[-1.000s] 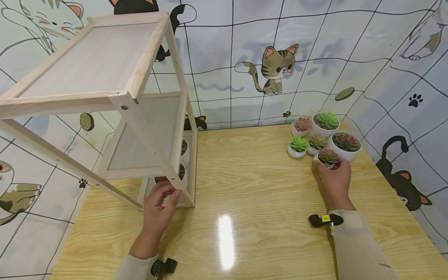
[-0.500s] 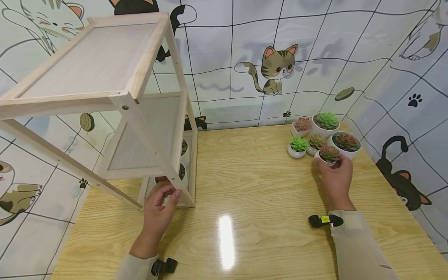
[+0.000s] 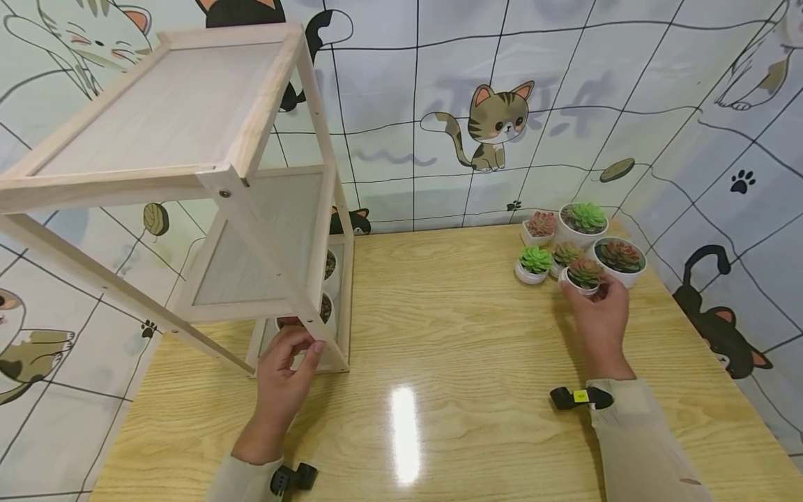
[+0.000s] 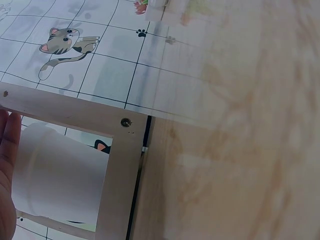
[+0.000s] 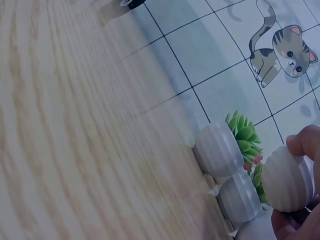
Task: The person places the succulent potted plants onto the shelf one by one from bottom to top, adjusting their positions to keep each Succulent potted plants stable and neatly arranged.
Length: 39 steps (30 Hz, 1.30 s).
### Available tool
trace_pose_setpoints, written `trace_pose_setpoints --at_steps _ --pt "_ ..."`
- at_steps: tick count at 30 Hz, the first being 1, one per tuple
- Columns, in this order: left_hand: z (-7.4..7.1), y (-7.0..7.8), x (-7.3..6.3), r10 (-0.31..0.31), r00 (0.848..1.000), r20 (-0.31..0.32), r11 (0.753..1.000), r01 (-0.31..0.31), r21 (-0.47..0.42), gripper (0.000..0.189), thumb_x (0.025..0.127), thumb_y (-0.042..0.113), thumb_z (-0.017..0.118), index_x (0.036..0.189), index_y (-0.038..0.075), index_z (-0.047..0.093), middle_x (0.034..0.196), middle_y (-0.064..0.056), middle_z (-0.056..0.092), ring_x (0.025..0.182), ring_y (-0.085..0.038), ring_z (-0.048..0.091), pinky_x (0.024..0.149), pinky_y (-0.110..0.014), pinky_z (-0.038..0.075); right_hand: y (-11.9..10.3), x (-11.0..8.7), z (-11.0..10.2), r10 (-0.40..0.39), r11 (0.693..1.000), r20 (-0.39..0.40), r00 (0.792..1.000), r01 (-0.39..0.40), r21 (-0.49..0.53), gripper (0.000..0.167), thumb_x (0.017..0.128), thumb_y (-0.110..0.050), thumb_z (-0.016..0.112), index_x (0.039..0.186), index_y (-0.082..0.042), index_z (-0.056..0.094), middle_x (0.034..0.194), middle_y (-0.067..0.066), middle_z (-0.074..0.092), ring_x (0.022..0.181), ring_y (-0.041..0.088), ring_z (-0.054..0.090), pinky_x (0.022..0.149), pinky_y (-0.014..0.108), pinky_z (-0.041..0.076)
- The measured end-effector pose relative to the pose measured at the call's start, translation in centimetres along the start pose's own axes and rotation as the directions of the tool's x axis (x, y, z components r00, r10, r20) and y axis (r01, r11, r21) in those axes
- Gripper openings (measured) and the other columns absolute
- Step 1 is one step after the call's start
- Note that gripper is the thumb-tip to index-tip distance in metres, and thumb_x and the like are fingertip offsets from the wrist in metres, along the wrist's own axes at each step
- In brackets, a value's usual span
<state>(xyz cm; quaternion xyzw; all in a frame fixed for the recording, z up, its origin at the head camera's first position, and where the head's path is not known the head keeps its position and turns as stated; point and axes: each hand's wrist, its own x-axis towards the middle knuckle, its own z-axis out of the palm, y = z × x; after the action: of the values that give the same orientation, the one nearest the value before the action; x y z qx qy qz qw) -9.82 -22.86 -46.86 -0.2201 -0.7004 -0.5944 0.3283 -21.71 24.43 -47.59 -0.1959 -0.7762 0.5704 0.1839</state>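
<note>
My right hand grips a small white ribbed pot with a reddish-green succulent, thumb and fingers round its sides. In the right wrist view this pot is raised off the table, beside other white pots. My left hand pinches the front right post of a pale wooden shelf rack low down. In the left wrist view, fingers reach the post, next to a white pot inside the rack. The plants in the rack are mostly hidden behind the post and middle board.
Near the back right corner of the wooden table stand a bright green succulent, a pink one, a larger green one, a red-green one and a small brownish one. A cat-print cloth hangs behind.
My right hand has lifted the potted succulent slightly and shifted it a little left, over the edge of the brownish one. My left hand has stayed at the rack's post.
</note>
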Motion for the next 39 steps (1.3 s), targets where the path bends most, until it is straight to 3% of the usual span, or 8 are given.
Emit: trace_pose_setpoints --at_steps 5,14,21,26,30,39 --pt "0.0 -0.1 -0.1 -0.004 1.0 0.002 1.0 0.004 -0.003 0.011 0.094 -0.007 0.07 0.101 -0.016 0.067 0.106 0.001 0.067 0.098 -0.008 0.064 0.089 -0.013 0.058 -0.5 -0.5 0.2 0.014 1.0 0.021 1.0 -0.014 -0.028 0.058 0.093 -0.025 0.08 0.142 -0.009 0.054 0.123 -0.013 0.052 0.107 0.002 0.052 0.084 0.01 0.045" --pt "-0.1 -0.1 -0.1 -0.003 1.0 0.01 1.0 0.003 0.017 0.013 0.089 -0.018 0.068 0.101 -0.014 0.068 0.105 0.001 0.067 0.098 -0.006 0.064 0.088 -0.013 0.057 -2.0 -1.1 1.0 -0.026 0.999 0.085 0.996 0.028 -0.016 0.059 0.092 -0.022 0.08 0.141 -0.004 0.053 0.13 -0.005 0.055 0.111 0.003 0.054 0.085 0.01 0.046" --pt "-0.2 -0.1 0.0 -0.015 1.0 0.02 0.998 0.014 0.053 0.017 0.087 -0.019 0.069 0.102 -0.01 0.07 0.104 0.001 0.067 0.098 -0.003 0.064 0.087 -0.012 0.057 -2.8 -1.6 2.1 -0.087 0.996 0.128 0.988 0.087 0.0 0.056 0.092 -0.019 0.08 0.14 -0.002 0.054 0.125 -0.008 0.054 0.107 0.001 0.054 0.083 0.009 0.046" --pt "-0.2 -0.1 0.0 -0.012 1.0 0.022 0.997 0.01 0.077 0.012 0.09 -0.013 0.071 0.101 -0.009 0.07 0.102 -0.002 0.067 0.097 -0.003 0.064 0.086 -0.011 0.057 -3.4 -2.0 3.0 -0.084 0.996 0.171 0.982 0.086 -0.002 0.059 0.093 -0.019 0.079 0.142 -0.002 0.052 0.134 -0.001 0.053 0.116 0.005 0.055 0.093 0.012 0.046" --pt "-0.3 -0.1 0.0 -0.008 1.0 0.017 0.996 0.006 0.087 0.009 0.093 -0.006 0.072 0.101 -0.009 0.07 0.1 -0.005 0.067 0.097 -0.003 0.063 0.086 -0.01 0.056 -3.9 -2.3 3.7 -0.084 0.996 0.2 0.976 0.088 -0.008 0.06 0.093 -0.021 0.08 0.142 -0.001 0.051 0.139 0.004 0.051 0.118 0.006 0.055 0.092 0.011 0.046" --pt "-0.3 0.0 0.0 -0.017 1.0 0.005 0.997 0.017 0.08 0.016 0.087 -0.017 0.07 0.101 -0.009 0.07 0.103 0.002 0.067 0.097 -0.003 0.063 0.086 -0.011 0.057 -4.2 -2.7 5.2 -0.15 0.989 0.27 0.951 0.14 0.056 0.056 0.092 -0.014 0.08 0.141 -0.002 0.056 0.142 0.007 0.053 0.113 0.002 0.056 0.092 0.01 0.047"
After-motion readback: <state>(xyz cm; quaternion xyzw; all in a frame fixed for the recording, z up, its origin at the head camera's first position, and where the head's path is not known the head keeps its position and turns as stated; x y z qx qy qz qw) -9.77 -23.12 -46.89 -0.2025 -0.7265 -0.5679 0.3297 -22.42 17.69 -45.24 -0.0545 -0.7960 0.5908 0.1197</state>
